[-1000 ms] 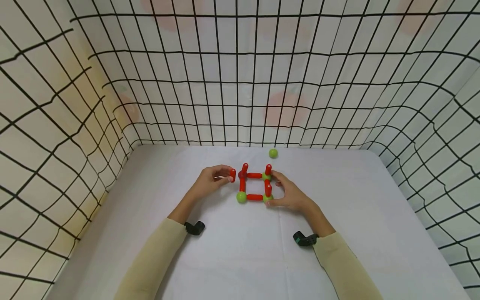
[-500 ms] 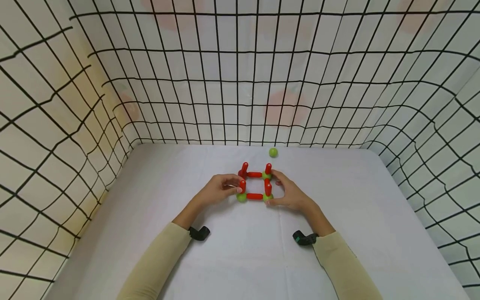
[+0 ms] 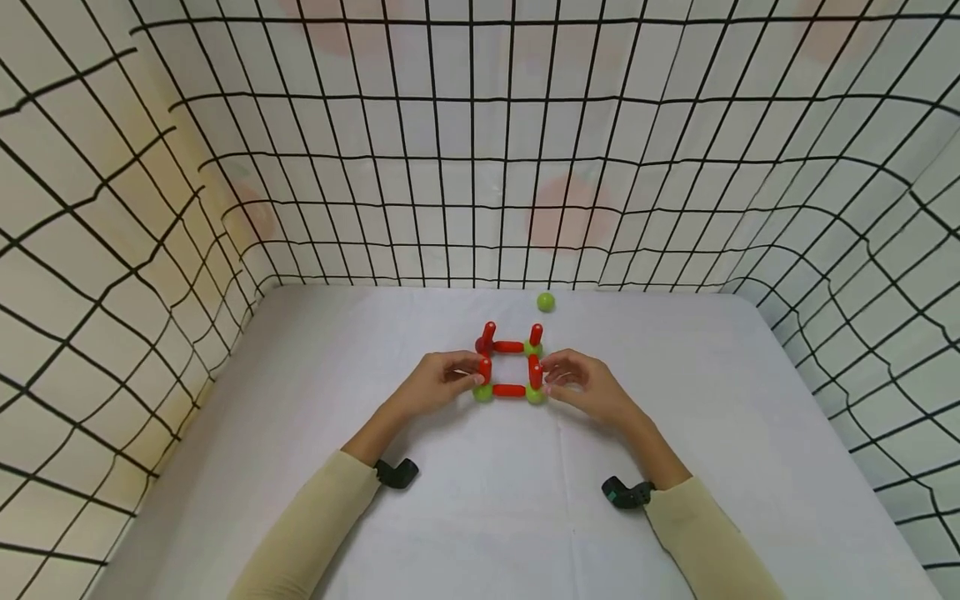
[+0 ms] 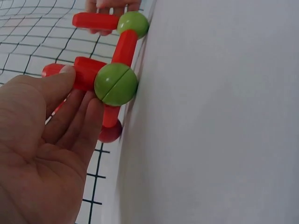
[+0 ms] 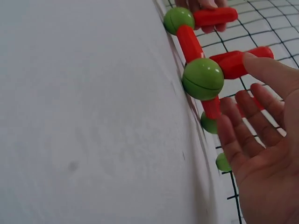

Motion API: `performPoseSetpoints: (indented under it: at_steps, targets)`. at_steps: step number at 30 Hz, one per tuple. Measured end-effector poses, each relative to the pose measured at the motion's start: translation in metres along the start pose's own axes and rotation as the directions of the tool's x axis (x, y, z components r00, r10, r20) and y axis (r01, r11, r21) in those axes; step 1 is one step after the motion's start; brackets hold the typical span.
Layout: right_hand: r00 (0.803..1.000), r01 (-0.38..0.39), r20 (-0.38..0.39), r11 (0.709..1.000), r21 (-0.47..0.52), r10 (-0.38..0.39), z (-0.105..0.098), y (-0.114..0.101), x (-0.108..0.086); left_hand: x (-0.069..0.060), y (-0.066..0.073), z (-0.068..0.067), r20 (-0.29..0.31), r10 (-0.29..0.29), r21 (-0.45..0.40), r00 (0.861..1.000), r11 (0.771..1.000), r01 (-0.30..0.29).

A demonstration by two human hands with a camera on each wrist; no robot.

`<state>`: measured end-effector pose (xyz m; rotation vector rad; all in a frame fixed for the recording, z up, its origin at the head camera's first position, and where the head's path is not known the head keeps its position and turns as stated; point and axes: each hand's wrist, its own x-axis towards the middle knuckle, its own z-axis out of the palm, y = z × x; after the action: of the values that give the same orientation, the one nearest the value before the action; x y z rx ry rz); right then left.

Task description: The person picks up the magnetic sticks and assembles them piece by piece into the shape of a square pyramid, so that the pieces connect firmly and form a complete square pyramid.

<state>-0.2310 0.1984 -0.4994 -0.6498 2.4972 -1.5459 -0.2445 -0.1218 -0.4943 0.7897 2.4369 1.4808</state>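
On the white table lies a square of red rods (image 3: pixel 509 390) joined by balls, three green and one red (image 3: pixel 482 345). A short red rod stands up from each corner. My left hand (image 3: pixel 441 382) pinches the upright rod (image 4: pixel 87 77) on the near-left green ball (image 4: pixel 116 84) between thumb and fingers. Beside the near-right green ball (image 5: pixel 203 79) is my right hand (image 3: pixel 592 386). Its thumb lies at the upright rod (image 5: pixel 232 64) there, while the other fingers stay extended and apart from the rod.
A loose green ball (image 3: pixel 546 302) sits behind the square, near the table's back edge. Black wire mesh (image 3: pixel 510 158) rises along the back and both sides. Each wrist wears a small black camera (image 3: pixel 397 473).
The left hand has brought its rod rightward onto the near-left ball. The right hand has released the right side of the square and shifted to the near-right upright rod.
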Motion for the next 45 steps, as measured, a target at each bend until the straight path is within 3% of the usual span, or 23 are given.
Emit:
performPoseSetpoints:
  at_steps: [5, 16, 29, 33, 39, 41, 45]
  targets:
    - [0.998, 0.057, -0.007, 0.998, -0.041, -0.057, 0.007, -0.006, 0.006, 0.003, -0.001, 0.004, -0.029, 0.02, 0.021, 0.999, 1.0, -0.019]
    - [0.996, 0.063, -0.062, 0.991, -0.115, -0.07, 0.021, -0.007, 0.019, 0.012, 0.005, 0.016, -0.079, -0.016, 0.083, 0.997, 0.996, 0.022]
    - [0.997, -0.009, -0.073, 0.992, -0.123, 0.0, 0.028, -0.008, 0.024, 0.016, 0.002, 0.022, -0.106, 0.004, 0.096, 0.994, 0.995, 0.007]
    - [0.997, -0.027, -0.079, 0.992, -0.122, 0.017, 0.023, -0.01, 0.022, 0.015, 0.003, 0.018, -0.101, 0.004, 0.108, 0.995, 0.994, 0.007]
    - [0.982, -0.069, -0.184, 0.992, -0.107, 0.048, 0.003, -0.011, 0.02, 0.019, 0.005, 0.007, -0.164, 0.019, 0.128, 0.986, 0.992, 0.003]
    - [0.985, -0.07, -0.167, 0.992, -0.103, 0.052, -0.001, -0.01, 0.022, 0.022, 0.006, 0.004, -0.159, 0.008, 0.159, 0.987, 0.987, 0.017]
    - [0.997, -0.064, -0.046, 0.991, -0.119, 0.059, 0.002, -0.008, 0.026, 0.026, 0.002, 0.001, -0.079, -0.035, 0.231, 0.996, 0.972, 0.052]
